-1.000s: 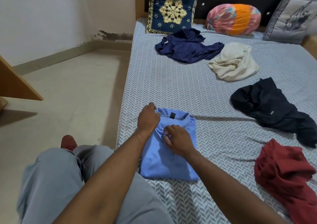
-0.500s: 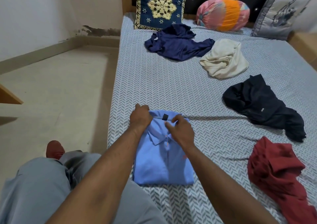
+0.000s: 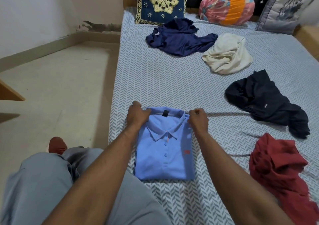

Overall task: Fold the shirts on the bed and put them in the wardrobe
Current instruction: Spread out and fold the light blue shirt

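Note:
A light blue polo shirt [image 3: 164, 152] lies folded into a rectangle, collar up, on the bed [image 3: 155, 79] near its left edge. My left hand [image 3: 137, 114] grips the shirt's top left corner. My right hand [image 3: 197, 119] pinches its top right corner beside the collar. Unfolded shirts lie crumpled around: a navy one [image 3: 179, 38] at the back, a cream one [image 3: 227, 55] beside it, a black one [image 3: 265, 102] to the right, a dark red one [image 3: 281, 171] at the near right.
Three pillows lean on the headboard: a navy embroidered cushion [image 3: 162, 2], a pink and orange bolster [image 3: 226, 7], a grey cushion [image 3: 286, 7]. Bare floor [image 3: 57, 86] runs along the bed's left. My grey-trousered legs [image 3: 43, 186] sit at the bed edge. A wooden edge [image 3: 10, 93] juts in at left.
My right hand has slid from the collar's middle out to the shirt's top right corner, uncovering the collar and buttons. My left hand stays at the top left corner. The view shifted slightly.

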